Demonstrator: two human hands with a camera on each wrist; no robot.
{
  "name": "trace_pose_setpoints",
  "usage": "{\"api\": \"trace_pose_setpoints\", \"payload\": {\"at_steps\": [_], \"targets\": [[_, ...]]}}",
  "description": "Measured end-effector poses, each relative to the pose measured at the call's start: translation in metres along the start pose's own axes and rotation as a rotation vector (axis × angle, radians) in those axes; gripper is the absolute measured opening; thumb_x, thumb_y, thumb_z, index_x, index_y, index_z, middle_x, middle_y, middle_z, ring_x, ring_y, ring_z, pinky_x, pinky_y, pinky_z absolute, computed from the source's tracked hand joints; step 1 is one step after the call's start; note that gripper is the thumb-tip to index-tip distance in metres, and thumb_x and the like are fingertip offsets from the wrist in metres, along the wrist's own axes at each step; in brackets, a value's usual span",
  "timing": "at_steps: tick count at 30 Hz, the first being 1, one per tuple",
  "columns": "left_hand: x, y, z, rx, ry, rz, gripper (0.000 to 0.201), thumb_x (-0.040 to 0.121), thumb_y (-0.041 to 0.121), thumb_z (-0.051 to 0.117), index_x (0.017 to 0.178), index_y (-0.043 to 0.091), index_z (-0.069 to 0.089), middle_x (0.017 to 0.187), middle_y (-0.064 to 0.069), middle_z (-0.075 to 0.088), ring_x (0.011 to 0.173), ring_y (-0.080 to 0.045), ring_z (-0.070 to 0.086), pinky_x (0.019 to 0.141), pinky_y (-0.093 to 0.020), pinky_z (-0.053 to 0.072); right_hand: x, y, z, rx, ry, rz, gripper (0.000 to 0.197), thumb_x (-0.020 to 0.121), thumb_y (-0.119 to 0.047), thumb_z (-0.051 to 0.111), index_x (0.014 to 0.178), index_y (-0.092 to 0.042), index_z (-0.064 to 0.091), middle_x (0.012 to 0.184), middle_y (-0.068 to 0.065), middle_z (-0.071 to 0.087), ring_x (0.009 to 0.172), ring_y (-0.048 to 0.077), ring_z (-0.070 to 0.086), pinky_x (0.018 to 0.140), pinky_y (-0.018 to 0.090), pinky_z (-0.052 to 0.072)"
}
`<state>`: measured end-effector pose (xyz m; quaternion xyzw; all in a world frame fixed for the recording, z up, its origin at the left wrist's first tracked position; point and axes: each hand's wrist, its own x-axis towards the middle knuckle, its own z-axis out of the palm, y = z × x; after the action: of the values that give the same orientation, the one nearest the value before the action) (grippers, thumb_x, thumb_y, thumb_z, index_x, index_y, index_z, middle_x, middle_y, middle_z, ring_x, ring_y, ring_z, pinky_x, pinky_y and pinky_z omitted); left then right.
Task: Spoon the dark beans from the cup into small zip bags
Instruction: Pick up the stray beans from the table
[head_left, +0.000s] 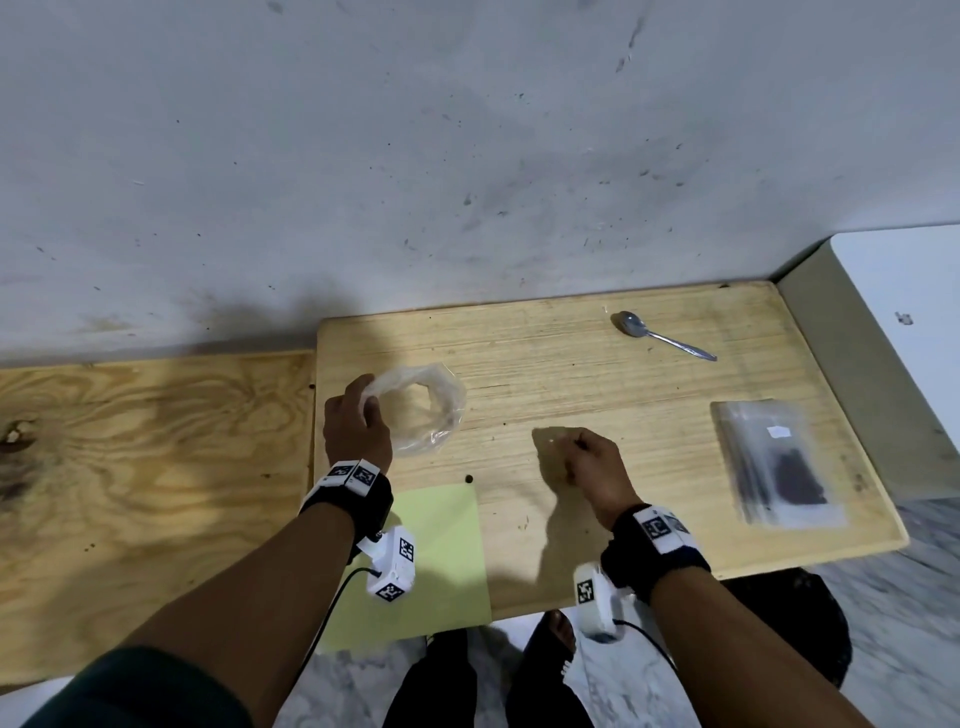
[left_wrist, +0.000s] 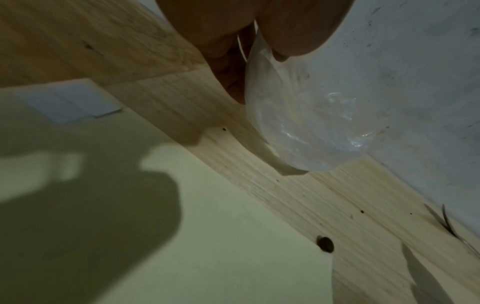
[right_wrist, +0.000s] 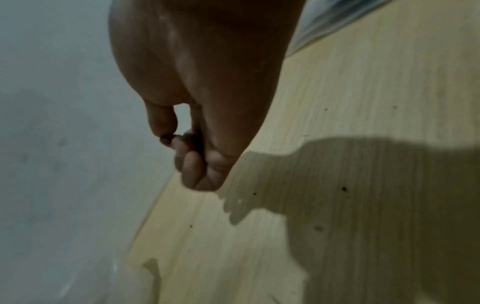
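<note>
The left hand (head_left: 356, 422) grips the rim of a clear plastic cup (head_left: 423, 410) near the surface's (head_left: 597, 395) left edge, fingers (left_wrist: 228, 67) curled round its wall. The right hand (head_left: 592, 462), over the middle of the surface, pinches one dark bean (right_wrist: 165, 139) between thumb and forefinger. Another bean (head_left: 469, 478) lies by the green paper's (head_left: 441, 561) far corner. A spoon (head_left: 660, 335) rests near the far edge; zip bags (head_left: 774, 462) holding dark beans lie by the right edge.
</note>
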<state>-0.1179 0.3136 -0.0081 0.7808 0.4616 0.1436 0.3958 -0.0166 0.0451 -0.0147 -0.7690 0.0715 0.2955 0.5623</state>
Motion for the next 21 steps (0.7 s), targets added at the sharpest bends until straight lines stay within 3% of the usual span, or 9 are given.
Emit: {"api": "trace_pose_setpoints", "payload": {"at_steps": [3, 5, 8, 10, 13, 15, 17, 19, 21], "targets": [[-0.006, 0.001, -0.002, -0.002, -0.004, -0.013, 0.034, 0.1, 0.017, 0.047, 0.131, 0.026, 0.058, 0.121, -0.016, 0.053, 0.113, -0.033, 0.054, 0.086, -0.027, 0.036, -0.01, -0.014, -0.009, 0.701, -0.16, 0.253, 0.027, 0.102, -0.022, 0.045, 0.076, -0.016, 0.049, 0.064, -0.002, 0.041, 0.05, 0.012, 0.034, 0.045, 0.023, 0.033], [-0.009, 0.003, -0.004, -0.004, -0.004, -0.012, 0.034, 0.1, 0.017, 0.047, 0.131, 0.026, 0.058, 0.121, -0.016, 0.053, 0.112, -0.034, 0.054, 0.086, -0.027, 0.036, -0.014, -0.02, -0.013, 0.815, -0.237, 0.288, 0.028, 0.1, -0.023, 0.041, 0.074, -0.016, 0.047, 0.064, -0.001, 0.041, 0.047, 0.011, 0.032, 0.043, 0.022, 0.032], [-0.015, 0.004, -0.007, -0.011, 0.0, -0.005, 0.034, 0.1, 0.018, 0.047, 0.131, 0.026, 0.058, 0.121, -0.016, 0.053, 0.112, -0.035, 0.055, 0.087, -0.03, 0.038, -0.019, -0.025, -0.013, 0.648, -0.231, 0.287, 0.026, 0.096, -0.021, 0.041, 0.073, -0.014, 0.049, 0.063, 0.0, 0.043, 0.044, 0.011, 0.029, 0.04, 0.022, 0.027], [-0.019, 0.004, -0.01, -0.013, 0.007, -0.007, 0.034, 0.1, 0.018, 0.047, 0.13, 0.026, 0.059, 0.123, -0.015, 0.053, 0.113, -0.034, 0.054, 0.088, -0.031, 0.039, -0.025, -0.028, -0.007, 0.385, -0.196, 0.227, 0.03, 0.096, -0.02, 0.049, 0.067, -0.015, 0.053, 0.058, -0.002, 0.041, 0.044, 0.011, 0.028, 0.041, 0.024, 0.023], [-0.023, 0.002, -0.016, -0.01, 0.013, -0.01, 0.034, 0.1, 0.017, 0.046, 0.131, 0.025, 0.059, 0.123, -0.016, 0.053, 0.114, -0.034, 0.054, 0.087, -0.029, 0.037, -0.033, -0.026, 0.009, 0.022, -0.145, 0.069, 0.04, 0.092, -0.012, 0.065, 0.052, -0.015, 0.059, 0.045, -0.014, 0.051, 0.039, 0.004, 0.043, 0.046, 0.023, 0.032], [-0.025, -0.004, -0.02, -0.016, 0.025, -0.008, 0.034, 0.1, 0.015, 0.047, 0.13, 0.023, 0.06, 0.121, -0.017, 0.054, 0.113, -0.035, 0.055, 0.087, -0.029, 0.038, -0.031, -0.018, 0.024, -0.119, -0.189, -0.018, 0.027, 0.086, -0.011, 0.07, 0.059, -0.008, 0.067, 0.057, -0.014, 0.068, 0.055, 0.0, 0.063, 0.055, 0.021, 0.048], [-0.025, -0.01, -0.023, -0.025, 0.03, -0.021, 0.034, 0.1, 0.015, 0.047, 0.13, 0.023, 0.06, 0.122, -0.017, 0.053, 0.113, -0.035, 0.055, 0.088, -0.03, 0.039, -0.024, -0.006, 0.041, -0.259, -0.201, -0.071, 0.008, 0.078, -0.022, 0.076, 0.076, -0.015, 0.077, 0.077, -0.008, 0.077, 0.075, 0.004, 0.072, 0.073, 0.024, 0.058], [-0.025, -0.016, -0.026, -0.031, 0.022, -0.041, 0.034, 0.1, 0.015, 0.046, 0.13, 0.024, 0.059, 0.124, -0.017, 0.052, 0.114, -0.034, 0.054, 0.087, -0.028, 0.037, -0.022, 0.002, 0.056, -0.336, -0.169, -0.094, 0.02, 0.072, -0.028, 0.086, 0.09, -0.02, 0.079, 0.081, -0.005, 0.077, 0.071, 0.004, 0.07, 0.077, 0.022, 0.057], [-0.022, -0.023, -0.03, -0.033, 0.038, -0.044, 0.034, 0.1, 0.015, 0.047, 0.13, 0.023, 0.06, 0.124, -0.017, 0.052, 0.114, -0.035, 0.055, 0.089, -0.029, 0.039, -0.021, 0.005, 0.071, -0.393, -0.172, -0.168, 0.029, 0.073, -0.023, 0.087, 0.1, -0.017, 0.078, 0.079, -0.002, 0.075, 0.071, 0.004, 0.067, 0.081, 0.018, 0.053]]}}
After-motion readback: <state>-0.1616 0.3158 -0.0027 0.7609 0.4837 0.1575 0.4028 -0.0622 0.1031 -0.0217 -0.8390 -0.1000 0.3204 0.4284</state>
